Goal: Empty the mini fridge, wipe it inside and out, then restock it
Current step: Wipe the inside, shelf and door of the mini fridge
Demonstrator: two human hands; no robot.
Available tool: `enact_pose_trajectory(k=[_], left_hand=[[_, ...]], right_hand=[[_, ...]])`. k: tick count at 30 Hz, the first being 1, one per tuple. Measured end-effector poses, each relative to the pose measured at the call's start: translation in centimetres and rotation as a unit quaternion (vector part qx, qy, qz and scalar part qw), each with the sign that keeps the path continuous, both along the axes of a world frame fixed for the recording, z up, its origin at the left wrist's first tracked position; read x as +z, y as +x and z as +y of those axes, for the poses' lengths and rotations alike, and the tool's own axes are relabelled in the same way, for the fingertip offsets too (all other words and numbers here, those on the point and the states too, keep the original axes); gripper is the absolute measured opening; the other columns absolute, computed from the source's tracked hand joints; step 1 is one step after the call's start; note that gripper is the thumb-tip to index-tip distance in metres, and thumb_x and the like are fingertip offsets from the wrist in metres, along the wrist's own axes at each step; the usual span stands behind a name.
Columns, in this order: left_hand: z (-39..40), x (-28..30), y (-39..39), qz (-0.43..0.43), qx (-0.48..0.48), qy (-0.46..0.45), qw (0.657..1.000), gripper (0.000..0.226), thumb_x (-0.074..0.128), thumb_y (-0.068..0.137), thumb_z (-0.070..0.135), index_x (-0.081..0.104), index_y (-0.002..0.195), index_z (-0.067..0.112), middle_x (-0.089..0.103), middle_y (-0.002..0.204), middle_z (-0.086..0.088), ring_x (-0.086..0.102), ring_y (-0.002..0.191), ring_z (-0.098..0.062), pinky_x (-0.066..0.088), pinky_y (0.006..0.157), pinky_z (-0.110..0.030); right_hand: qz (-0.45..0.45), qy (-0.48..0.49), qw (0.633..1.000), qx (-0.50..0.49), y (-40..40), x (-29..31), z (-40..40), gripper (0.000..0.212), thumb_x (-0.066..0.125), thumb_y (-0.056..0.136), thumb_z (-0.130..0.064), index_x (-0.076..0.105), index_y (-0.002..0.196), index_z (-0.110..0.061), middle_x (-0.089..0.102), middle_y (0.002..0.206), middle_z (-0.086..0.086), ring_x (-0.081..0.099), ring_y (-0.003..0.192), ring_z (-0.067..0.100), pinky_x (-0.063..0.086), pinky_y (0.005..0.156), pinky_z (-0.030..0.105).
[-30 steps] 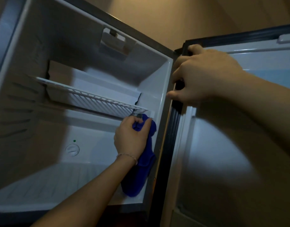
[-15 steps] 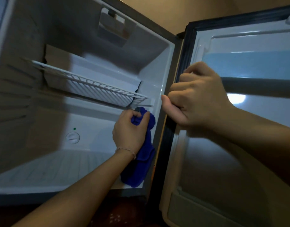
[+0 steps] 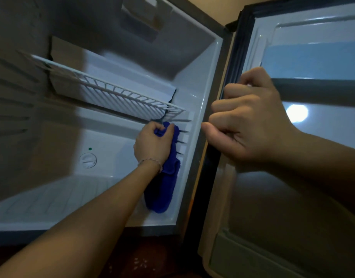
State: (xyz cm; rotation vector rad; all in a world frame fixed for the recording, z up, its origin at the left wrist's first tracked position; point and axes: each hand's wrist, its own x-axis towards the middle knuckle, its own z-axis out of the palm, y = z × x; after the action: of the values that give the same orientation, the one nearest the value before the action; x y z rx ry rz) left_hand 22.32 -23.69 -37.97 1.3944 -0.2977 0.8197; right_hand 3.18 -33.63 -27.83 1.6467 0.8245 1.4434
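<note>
The left hand is reaching inside the mini fridge, gripping a cloth that is hanging below it against the fridge's right inner wall. A wire shelf is sitting just above that hand, a dial to its left. The right hand is gripping the door edge, right of the left hand.

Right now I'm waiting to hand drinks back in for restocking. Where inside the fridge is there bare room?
The wire shelf shows nothing on it. The fridge floor is bare from the left wall across to the thermostat dial. The right side is crowded: the left hand grips the blue cloth against the right wall, and the right hand holds the door edge.
</note>
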Motion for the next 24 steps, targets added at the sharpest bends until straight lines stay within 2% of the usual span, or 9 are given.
enact_pose_trajectory(k=[3,7,11,16,24], left_hand=[[0.2,-0.5,0.2,-0.002,-0.007,0.011,1.000,0.032,0.064,0.086,0.057,0.052,0.071,0.031,0.058,0.076,0.015,0.055,0.072,-0.010,0.032,0.056,-0.024],[0.4,-2.1,-1.9,0.008,-0.014,0.006,1.000,0.031,0.063,0.086,0.056,0.053,0.073,0.030,0.060,0.078,0.015,0.057,0.075,-0.009,0.037,0.064,-0.027],[0.1,-3.7,-5.3,-0.051,-0.021,-0.001,0.998,0.026,0.067,0.085,0.051,0.056,0.073,0.031,0.064,0.084,0.013,0.059,0.082,-0.006,0.045,0.073,-0.028],[-0.9,-1.8,-7.4,-0.139,0.003,0.026,0.990,0.022,0.068,0.079,0.050,0.055,0.072,0.035,0.062,0.085,0.012,0.059,0.080,-0.008,0.045,0.069,-0.030],[-0.4,0.9,-3.4,-0.144,-0.004,-0.011,0.989,0.025,0.065,0.081,0.052,0.050,0.069,0.035,0.062,0.080,0.011,0.056,0.076,-0.006,0.045,0.068,-0.027]], right_hand=[[-0.016,0.008,1.000,0.009,0.3,-0.1,0.2,0.045,0.047,0.096,-0.028,0.040,0.052,-0.020,0.045,0.052,-0.003,0.039,0.058,0.019,0.033,0.080,0.041],[-0.017,0.016,1.000,0.014,0.4,-0.2,0.4,0.045,0.048,0.095,-0.027,0.042,0.051,-0.019,0.045,0.051,-0.002,0.041,0.057,0.020,0.035,0.079,0.041],[-0.010,0.023,1.000,0.007,0.3,-0.4,0.7,0.046,0.047,0.096,-0.028,0.045,0.051,-0.019,0.044,0.052,-0.003,0.039,0.057,0.019,0.035,0.080,0.042],[-0.012,0.028,1.000,0.006,0.2,-0.4,0.7,0.046,0.044,0.098,-0.029,0.041,0.052,-0.022,0.045,0.053,-0.003,0.043,0.058,0.023,0.036,0.081,0.042],[-0.003,0.039,0.999,0.008,0.5,-0.4,0.5,0.045,0.045,0.097,-0.026,0.037,0.053,-0.022,0.043,0.051,-0.004,0.039,0.056,0.021,0.035,0.081,0.042]])
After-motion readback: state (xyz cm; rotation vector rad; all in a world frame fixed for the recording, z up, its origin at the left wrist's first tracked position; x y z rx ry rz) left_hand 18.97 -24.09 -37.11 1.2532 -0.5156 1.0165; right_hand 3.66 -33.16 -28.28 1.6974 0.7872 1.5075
